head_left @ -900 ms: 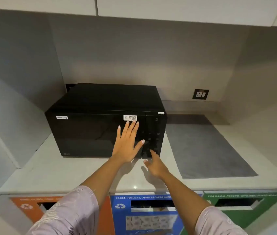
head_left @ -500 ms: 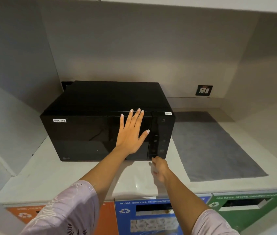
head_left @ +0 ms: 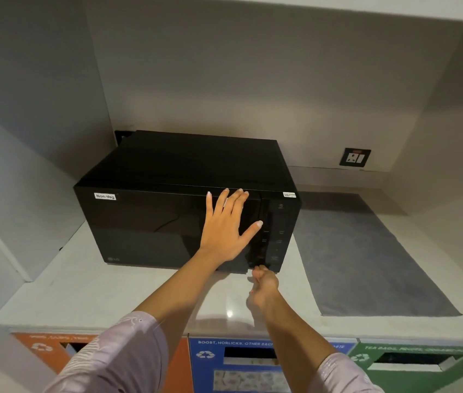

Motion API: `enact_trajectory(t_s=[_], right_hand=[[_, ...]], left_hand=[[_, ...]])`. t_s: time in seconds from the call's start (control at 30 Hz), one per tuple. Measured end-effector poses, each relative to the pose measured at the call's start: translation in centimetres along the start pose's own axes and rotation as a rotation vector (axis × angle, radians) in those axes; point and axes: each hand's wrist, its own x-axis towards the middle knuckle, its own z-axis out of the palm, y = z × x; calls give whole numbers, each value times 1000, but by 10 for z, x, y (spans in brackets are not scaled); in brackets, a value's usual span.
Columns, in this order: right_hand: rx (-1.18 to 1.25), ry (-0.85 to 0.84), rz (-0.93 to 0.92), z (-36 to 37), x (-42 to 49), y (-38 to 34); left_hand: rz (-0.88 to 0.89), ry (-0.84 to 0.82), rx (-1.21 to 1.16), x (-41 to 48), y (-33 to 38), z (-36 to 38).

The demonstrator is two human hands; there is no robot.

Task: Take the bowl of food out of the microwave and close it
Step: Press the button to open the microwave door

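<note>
Pressing flat against the glossy black box-shaped microwave (head_left: 184, 199), the left hand (head_left: 224, 231) is spread wide: four fingers fan upward so that their tips reach the top edge of the door, the thumb angles out to the right toward the control strip, and the palm lies on the right part of the dark door panel. Its bare forearm rises from the lower middle, out of a pale lilac patterned sleeve (head_left: 116, 358). The right hand (head_left: 263, 282) sits at the microwave's lower right front corner, knuckles up and fingers curled narrowly, their tips at the bottom edge below the control panel (head_left: 277, 236); whether they grip anything there I cannot tell. Its forearm runs down to the right into a matching sleeve.

The microwave stands on the pale tabletop (head_left: 82, 293) with its long axis running left to right and its door facing the person, shut. A small white "Non-Veg" label (head_left: 105, 196) sits at the door's upper left corner. No bowl shows through the dark door. Right of the microwave a grey rectangular mat (head_left: 366, 259) lies on the tabletop, and a dark wall socket (head_left: 355, 157) is behind it. Below the tabletop's front edge are orange (head_left: 43, 347), blue (head_left: 241, 364) and green (head_left: 423, 361) bin fronts.
</note>
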Motion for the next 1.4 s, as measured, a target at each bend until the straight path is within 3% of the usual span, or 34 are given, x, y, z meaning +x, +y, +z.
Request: enact_trajectory(t_s=[0.2,0.33,0.4,0.53,0.6,0.77,0.9,1.07,1.4], right_hand=[[31,-9,-19,-4,-1,-2],[-250,-137,116,-24,1,-12],[-417,-221,182,-12,-8,-17],[-552,-452,126,49,-41,-7],[-581,-604,78,86,-61,7],[-722,-801,-95,157,-117,49],[-884,-900,-202,183,-143,79],[-920,-948,-325,203,-149,104],[-1003,-1058,-332,244,-145,149]], left_hand=[[-5,187,-152,-47,15,-17],[-30,301,-223,-54,14,-67],[-157,242,-231,-52,4,-95],[-353,45,118,-53,-35,-133],[-543,-119,238,-56,-58,-148],[-822,-323,188,-69,-98,-172],[-768,-455,211,-85,-120,-189],[-611,-459,320,-113,-142,-206],[-360,-491,445,-144,-196,-237]])
